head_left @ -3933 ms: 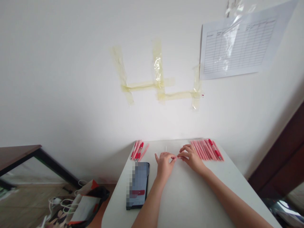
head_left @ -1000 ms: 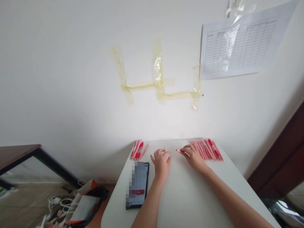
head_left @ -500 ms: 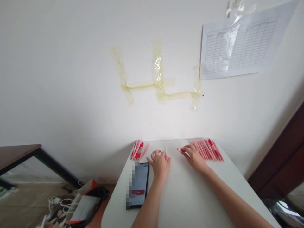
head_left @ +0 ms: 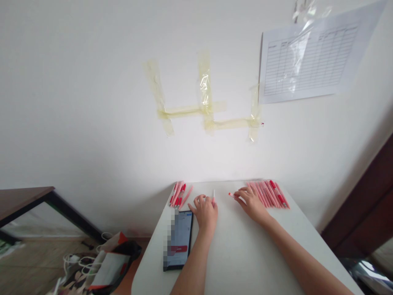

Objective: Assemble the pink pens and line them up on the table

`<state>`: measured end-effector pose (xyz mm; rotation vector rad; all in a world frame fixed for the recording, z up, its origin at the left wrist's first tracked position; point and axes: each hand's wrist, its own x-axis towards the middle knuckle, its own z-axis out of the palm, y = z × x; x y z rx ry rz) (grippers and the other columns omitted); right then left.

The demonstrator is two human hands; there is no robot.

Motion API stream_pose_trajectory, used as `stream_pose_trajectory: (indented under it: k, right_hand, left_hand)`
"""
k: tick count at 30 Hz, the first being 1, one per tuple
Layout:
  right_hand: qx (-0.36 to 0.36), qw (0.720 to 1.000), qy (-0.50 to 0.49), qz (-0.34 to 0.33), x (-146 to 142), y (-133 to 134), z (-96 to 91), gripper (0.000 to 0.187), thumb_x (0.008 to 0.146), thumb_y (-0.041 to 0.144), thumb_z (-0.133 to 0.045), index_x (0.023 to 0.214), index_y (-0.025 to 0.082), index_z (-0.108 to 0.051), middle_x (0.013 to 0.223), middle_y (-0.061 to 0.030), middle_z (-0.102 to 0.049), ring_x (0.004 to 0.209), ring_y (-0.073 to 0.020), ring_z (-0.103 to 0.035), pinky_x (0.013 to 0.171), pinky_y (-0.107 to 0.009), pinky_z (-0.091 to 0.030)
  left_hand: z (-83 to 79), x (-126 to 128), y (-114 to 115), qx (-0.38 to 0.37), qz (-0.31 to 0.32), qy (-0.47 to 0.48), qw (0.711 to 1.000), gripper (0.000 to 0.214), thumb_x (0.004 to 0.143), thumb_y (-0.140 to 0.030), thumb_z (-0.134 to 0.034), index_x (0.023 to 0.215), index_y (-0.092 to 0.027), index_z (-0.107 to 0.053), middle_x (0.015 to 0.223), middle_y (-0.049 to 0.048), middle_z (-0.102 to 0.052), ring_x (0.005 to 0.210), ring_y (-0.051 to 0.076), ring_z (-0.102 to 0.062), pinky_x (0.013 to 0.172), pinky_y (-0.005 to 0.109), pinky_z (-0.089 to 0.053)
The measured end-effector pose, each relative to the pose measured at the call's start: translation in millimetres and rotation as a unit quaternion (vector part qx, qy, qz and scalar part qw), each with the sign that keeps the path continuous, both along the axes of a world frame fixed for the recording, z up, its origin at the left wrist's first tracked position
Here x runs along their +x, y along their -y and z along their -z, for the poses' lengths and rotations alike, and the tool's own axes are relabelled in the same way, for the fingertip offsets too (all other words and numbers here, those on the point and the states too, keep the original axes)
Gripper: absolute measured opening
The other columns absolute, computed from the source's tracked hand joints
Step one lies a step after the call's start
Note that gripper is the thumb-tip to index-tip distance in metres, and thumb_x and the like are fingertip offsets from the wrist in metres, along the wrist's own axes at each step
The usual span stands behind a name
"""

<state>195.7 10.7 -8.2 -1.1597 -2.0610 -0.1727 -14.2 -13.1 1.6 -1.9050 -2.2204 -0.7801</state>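
My left hand (head_left: 205, 212) rests on the white table (head_left: 245, 254), fingers curled near a thin white pen refill (head_left: 214, 194); whether it grips the refill is hard to make out. My right hand (head_left: 252, 202) pinches a pink pen barrel with a red tip (head_left: 232, 195) pointing left. Just right of that hand lies a row of several pink pens (head_left: 270, 194). A smaller bunch of pink and red pens (head_left: 179, 194) lies at the table's far left corner.
A smartphone (head_left: 178, 240) lies face up by my left forearm. The table stands against a white wall with tape strips (head_left: 204, 108) and a printed sheet (head_left: 310, 61). Bags and cables (head_left: 101, 266) lie on the floor at left, beside a dark table (head_left: 24, 200).
My hands, which met at the table's middle, have parted. The left hand slid left and forward toward the white refill. The right hand stays near the pen row, holding the pink barrel.
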Motion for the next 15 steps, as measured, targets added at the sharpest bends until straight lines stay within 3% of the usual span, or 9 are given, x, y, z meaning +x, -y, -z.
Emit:
stream_pose_trajectory:
  k: [9,15]
  right_hand:
    - [-0.011,1.0,0.008,-0.006,5.8,-3.2,3.3,0.022,0.103,0.033,-0.048,0.11,0.026,-0.069,0.102,-0.0072,-0.074,0.109,-0.0269,-0.062,0.106,-0.054,-0.041]
    - [-0.004,1.0,0.009,0.004,11.4,-5.5,3.5,0.025,0.103,0.035,-0.048,0.114,0.028,-0.069,0.101,-0.0069,-0.074,0.11,-0.0275,-0.06,0.104,-0.052,-0.042]
  left_hand:
    - [-2.5,0.0,0.4,0.012,0.001,0.01,1.0,0.021,0.089,-0.023,-0.054,0.089,-0.022,-0.075,0.122,0.0101,-0.063,0.123,0.031,-0.051,0.113,0.069,-0.027]
    - [-2.5,0.5,1.8,0.037,0.037,0.048,0.997,0.016,0.089,-0.023,-0.058,0.09,-0.023,-0.074,0.123,0.0092,-0.063,0.127,0.03,-0.051,0.114,0.066,-0.03]
